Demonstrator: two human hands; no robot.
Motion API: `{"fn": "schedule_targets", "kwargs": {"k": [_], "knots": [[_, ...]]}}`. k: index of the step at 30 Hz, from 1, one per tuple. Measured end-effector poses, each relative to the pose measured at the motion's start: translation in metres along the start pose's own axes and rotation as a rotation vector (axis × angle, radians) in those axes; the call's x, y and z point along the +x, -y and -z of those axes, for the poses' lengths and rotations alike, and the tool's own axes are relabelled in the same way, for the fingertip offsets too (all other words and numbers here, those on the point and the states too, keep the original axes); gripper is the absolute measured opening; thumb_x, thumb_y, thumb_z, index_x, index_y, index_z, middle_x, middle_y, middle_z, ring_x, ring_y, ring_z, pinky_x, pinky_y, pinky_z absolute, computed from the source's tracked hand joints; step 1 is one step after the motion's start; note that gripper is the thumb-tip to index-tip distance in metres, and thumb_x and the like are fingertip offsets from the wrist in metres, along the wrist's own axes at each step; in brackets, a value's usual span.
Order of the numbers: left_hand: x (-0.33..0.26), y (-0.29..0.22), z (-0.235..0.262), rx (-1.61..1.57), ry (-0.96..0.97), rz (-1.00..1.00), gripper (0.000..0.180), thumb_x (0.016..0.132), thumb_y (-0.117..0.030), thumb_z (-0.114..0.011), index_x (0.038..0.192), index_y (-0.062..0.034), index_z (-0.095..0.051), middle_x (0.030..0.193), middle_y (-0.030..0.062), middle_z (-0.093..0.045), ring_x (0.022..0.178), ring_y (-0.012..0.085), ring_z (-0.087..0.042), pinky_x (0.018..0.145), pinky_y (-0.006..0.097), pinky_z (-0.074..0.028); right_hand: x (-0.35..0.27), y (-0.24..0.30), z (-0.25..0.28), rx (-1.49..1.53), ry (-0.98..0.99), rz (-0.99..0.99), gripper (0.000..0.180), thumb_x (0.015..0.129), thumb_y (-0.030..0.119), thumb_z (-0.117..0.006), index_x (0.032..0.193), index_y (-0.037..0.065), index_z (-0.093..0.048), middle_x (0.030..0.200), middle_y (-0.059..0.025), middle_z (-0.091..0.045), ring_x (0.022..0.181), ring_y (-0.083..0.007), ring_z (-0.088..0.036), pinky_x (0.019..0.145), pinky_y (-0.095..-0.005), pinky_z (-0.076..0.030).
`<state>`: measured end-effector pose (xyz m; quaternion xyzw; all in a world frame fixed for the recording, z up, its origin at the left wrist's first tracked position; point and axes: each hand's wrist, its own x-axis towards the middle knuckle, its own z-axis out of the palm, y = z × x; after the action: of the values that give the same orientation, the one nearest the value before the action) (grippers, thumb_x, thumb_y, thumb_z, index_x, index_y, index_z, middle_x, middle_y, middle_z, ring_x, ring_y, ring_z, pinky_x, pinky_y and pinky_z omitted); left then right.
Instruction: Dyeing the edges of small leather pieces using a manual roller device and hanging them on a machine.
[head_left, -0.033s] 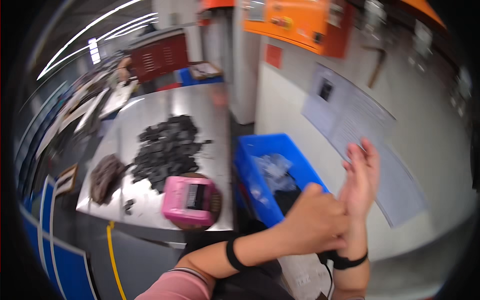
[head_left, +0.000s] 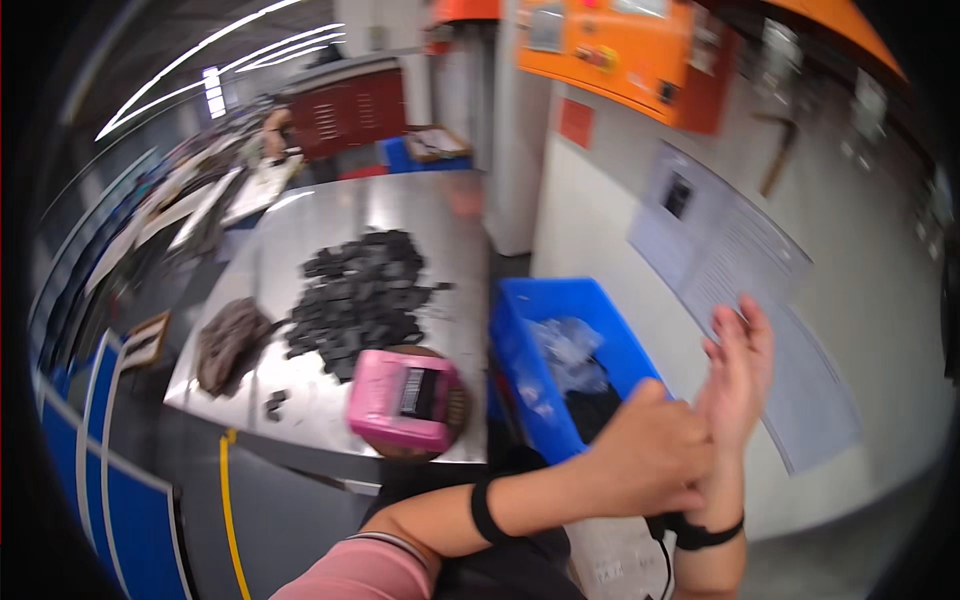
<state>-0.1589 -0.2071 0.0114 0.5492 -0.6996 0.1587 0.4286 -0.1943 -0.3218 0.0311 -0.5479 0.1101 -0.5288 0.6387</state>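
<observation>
My left hand (head_left: 655,452) reaches across from the lower left, out of a pink sleeve, with a black band round its wrist. Its fingers are curled closed against the base of my right hand, at the wrist; its fingertips are partly hidden. Upright beside it, my right hand (head_left: 738,385) is open, fingers stretched upward and holding nothing. Just below the left fingers, a black wristband (head_left: 712,532) circles my right wrist, with a dark piece and a thin cable at its side. Under both hands stands a blue bin (head_left: 520,345) containing clear plastic and dark pieces.
Left of the bin, a metal table (head_left: 450,215) bears a heap of black flat pieces (head_left: 360,290), a pink box-shaped thing (head_left: 385,400) and a brown cloth (head_left: 232,345). Paper sheets (head_left: 710,235) hang on the right-hand wall, near an orange cabinet (head_left: 610,60). Blue panels (head_left: 120,510) stand at lower left.
The view has turned slightly, so table, bin and wall sit farther right in the picture. Both hands keep the same pose against each other.
</observation>
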Motion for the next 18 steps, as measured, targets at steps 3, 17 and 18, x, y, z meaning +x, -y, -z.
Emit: {"fn": "schedule_targets", "kwargs": {"k": [3,17,18], "knots": [[-0.006,-0.007,-0.003,0.096,0.039,0.041,0.037,0.05,-0.037,-0.076,0.07,-0.0146,-0.054,0.072,0.0013,-0.048,0.068,0.0184,-0.048,0.065,0.036,-0.028,-0.004,-0.001,0.0,-0.036,-0.036,-0.035,0.035,0.085,0.012,-0.056,0.117,0.002,-0.048,0.097,-0.0029,-0.057,0.089,-0.006,-0.049,0.073,-0.0198,-0.035],[-0.018,-0.002,0.02,0.069,-0.009,0.153,0.042,0.053,-0.033,-0.076,0.077,-0.0058,-0.055,0.079,0.0074,-0.05,0.072,0.0201,-0.048,0.069,0.034,-0.028,0.0,-0.011,-0.039,-0.095,-0.023,-0.002,0.03,0.086,0.011,-0.053,0.115,0.002,-0.05,0.108,-0.0025,-0.052,0.096,-0.0076,-0.049,0.075,-0.0204,-0.035],[-0.019,0.001,0.024,0.069,-0.004,0.139,0.043,0.053,-0.033,-0.076,0.078,-0.0058,-0.054,0.079,0.0072,-0.05,0.072,0.0201,-0.047,0.069,0.034,-0.028,0.0,-0.013,-0.043,-0.085,-0.004,0.0,0.031,0.086,0.011,-0.053,0.115,0.002,-0.05,0.108,-0.0025,-0.052,0.096,-0.0076,-0.049,0.075,-0.0205,-0.035]]}}
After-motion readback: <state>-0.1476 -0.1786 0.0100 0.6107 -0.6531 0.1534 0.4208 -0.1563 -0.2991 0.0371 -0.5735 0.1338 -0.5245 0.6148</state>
